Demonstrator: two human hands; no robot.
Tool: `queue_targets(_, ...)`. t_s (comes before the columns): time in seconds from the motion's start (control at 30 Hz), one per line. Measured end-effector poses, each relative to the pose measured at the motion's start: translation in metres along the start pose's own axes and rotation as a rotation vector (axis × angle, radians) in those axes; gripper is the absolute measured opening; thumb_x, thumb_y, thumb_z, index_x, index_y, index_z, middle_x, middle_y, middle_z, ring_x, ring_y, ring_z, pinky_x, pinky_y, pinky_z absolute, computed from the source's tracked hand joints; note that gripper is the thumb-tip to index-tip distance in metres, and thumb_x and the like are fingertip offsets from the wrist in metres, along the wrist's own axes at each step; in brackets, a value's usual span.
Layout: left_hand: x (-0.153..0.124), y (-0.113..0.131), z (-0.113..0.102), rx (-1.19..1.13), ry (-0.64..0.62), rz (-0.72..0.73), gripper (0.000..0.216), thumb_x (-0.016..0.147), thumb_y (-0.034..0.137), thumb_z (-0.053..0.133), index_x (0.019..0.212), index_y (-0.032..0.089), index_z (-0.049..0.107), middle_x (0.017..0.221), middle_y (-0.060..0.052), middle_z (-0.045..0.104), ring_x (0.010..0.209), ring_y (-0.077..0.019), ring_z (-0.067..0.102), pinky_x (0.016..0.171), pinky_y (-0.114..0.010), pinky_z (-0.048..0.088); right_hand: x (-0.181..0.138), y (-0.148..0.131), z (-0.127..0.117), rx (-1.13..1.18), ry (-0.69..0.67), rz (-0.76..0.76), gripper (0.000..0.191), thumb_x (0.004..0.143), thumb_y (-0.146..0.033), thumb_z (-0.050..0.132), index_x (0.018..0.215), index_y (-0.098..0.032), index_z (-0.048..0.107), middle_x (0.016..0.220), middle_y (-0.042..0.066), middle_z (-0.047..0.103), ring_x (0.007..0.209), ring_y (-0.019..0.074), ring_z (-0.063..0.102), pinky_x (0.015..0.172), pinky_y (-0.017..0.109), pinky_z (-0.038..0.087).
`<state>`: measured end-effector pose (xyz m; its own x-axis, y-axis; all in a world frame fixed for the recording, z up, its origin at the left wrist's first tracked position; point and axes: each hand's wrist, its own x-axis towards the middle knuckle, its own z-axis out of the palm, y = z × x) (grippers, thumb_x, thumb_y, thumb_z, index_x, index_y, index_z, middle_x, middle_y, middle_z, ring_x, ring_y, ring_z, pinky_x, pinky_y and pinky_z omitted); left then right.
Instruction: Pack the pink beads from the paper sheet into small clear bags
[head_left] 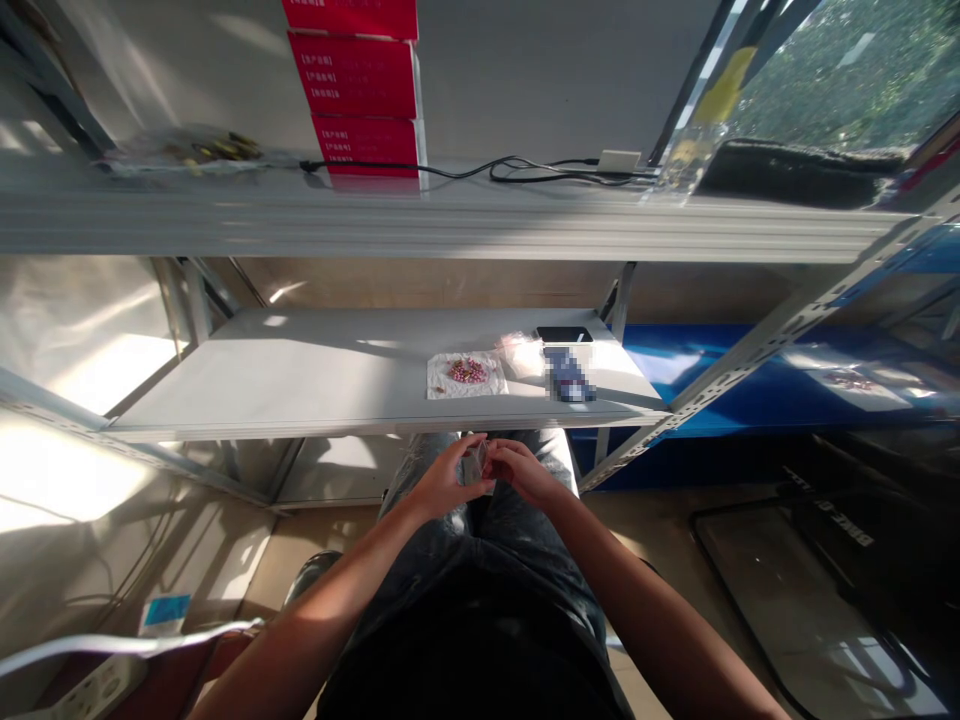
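Over my lap, just below the shelf's front edge, my left hand point(444, 486) is closed round a small clear plastic bag point(474, 464). The fingers of my right hand point(519, 470) are pinched at the bag's right side. Whether anything is inside the bag is too small to tell. On the shelf point(315, 385) beyond my hands, a pile of small pink and gold beads point(466, 371) rests on a crumpled white paper point(441, 386). A pale pink, filmy bundle point(520, 353) lies to the right of the paper.
A dark phone point(564, 334) and a blurred-out blue item point(570, 375) lie at the shelf's right. Above, an upper shelf point(450, 230) carries red boxes point(360, 80), a black cable point(450, 174) and a yellow-topped bottle point(694, 150). A slotted metal post point(780, 330) stands right.
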<state>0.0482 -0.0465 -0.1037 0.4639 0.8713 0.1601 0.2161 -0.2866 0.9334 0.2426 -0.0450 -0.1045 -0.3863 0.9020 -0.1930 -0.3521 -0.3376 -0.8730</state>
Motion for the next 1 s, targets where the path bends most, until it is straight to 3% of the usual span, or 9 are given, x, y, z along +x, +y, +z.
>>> queue_targets(0.17,0.003,-0.005,0.001,-0.028,0.025,-0.025,0.064,0.08,0.039,0.08,0.137,0.024,0.058,0.13,-0.01,0.067,0.117,-0.0269,0.063,0.106,-0.041,0.046,0.001,0.003,-0.002,0.003,-0.006,-0.003,0.017,0.078,-0.034,0.077,0.074,-0.021,0.068,0.069,0.0,0.062,0.065,0.0149,0.057,0.068,0.029,0.05)
queue_targets(0.43,0.007,-0.01,-0.002,-0.193,0.026,-0.096,0.057,0.081,0.043,0.079,0.13,0.022,0.062,0.122,-0.01,0.07,0.11,-0.0258,0.066,0.096,-0.038,0.051,0.001,0.003,-0.004,-0.011,-0.021,-0.026,0.021,0.08,-0.037,0.076,0.075,-0.02,0.066,0.067,0.0,0.063,0.063,0.0147,0.057,0.067,0.03,0.048)
queue_targets(0.7,0.009,-0.009,0.0,-0.379,0.051,-0.235,0.054,0.08,0.049,0.077,0.124,0.021,0.066,0.105,-0.007,0.073,0.086,-0.0199,0.067,0.072,-0.028,0.05,0.0,0.0,0.0,-0.045,0.002,-0.054,0.026,0.081,-0.041,0.075,0.073,-0.021,0.061,0.066,0.0,0.061,0.062,0.0153,0.056,0.065,0.03,0.047)
queue_targets(0.83,0.01,-0.005,0.0,-0.405,0.106,-0.262,0.051,0.081,0.052,0.075,0.12,0.019,0.069,0.097,-0.005,0.072,0.085,-0.0191,0.065,0.071,-0.028,0.049,-0.001,-0.001,0.003,-0.109,0.05,-0.178,0.024,0.086,-0.043,0.072,0.085,-0.024,0.059,0.062,-0.004,0.058,0.059,0.0148,0.054,0.063,0.029,0.044)
queue_targets(1.0,0.009,-0.006,0.001,-0.517,0.092,-0.326,0.046,0.086,0.057,0.069,0.115,0.021,0.072,0.09,-0.003,0.071,0.079,-0.0169,0.063,0.069,-0.027,0.048,-0.005,-0.002,0.006,-0.372,0.005,-0.286,0.028,0.09,-0.047,0.069,0.105,-0.023,0.065,0.066,-0.003,0.06,0.06,0.0151,0.056,0.06,0.028,0.041)
